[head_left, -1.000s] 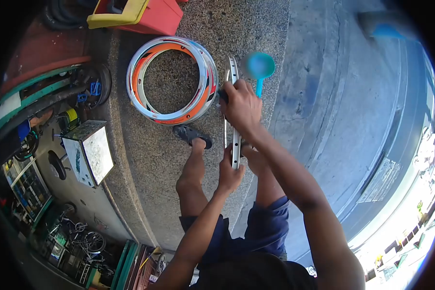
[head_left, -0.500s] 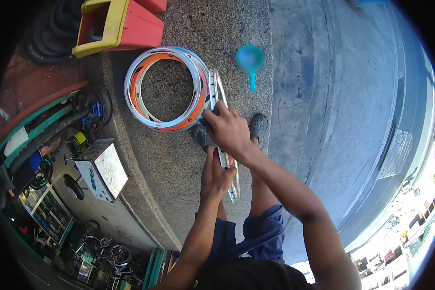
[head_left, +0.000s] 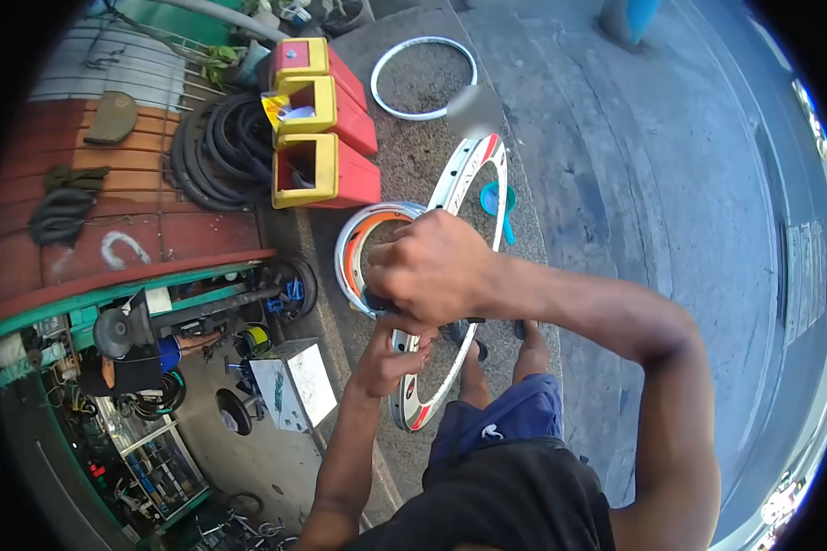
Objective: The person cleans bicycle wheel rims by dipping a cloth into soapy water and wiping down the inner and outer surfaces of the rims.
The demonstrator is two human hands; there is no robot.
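A white bicycle rim (head_left: 500, 151) with red and black markings stands tilted in front of my body. My left hand (head_left: 390, 356) is closed around its lower left side, fingers wrapped over the edge. Just above, my right hand (head_left: 441, 271) is clenched in a fist over the same side of the rim. A small dark thing shows under that fist, but its kind is hidden. Beyond my hands, a stack of rims (head_left: 347, 248), silver and orange, lies on the ground, partly covered by my right hand.
Red and yellow bins (head_left: 354, 174) stand beyond the stack, beside black tires (head_left: 207, 151). Another white rim (head_left: 377, 69) lies farther off. A teal dipper (head_left: 509, 230) rests near the pavement edge. A metal-topped box (head_left: 308, 386) and another person (head_left: 124, 367) are at left.
The view has swung, bringing the bins and the far rim into sight. The held rim has turned from nearly edge-on to show its opening. Both hands remain at it, now closer together.
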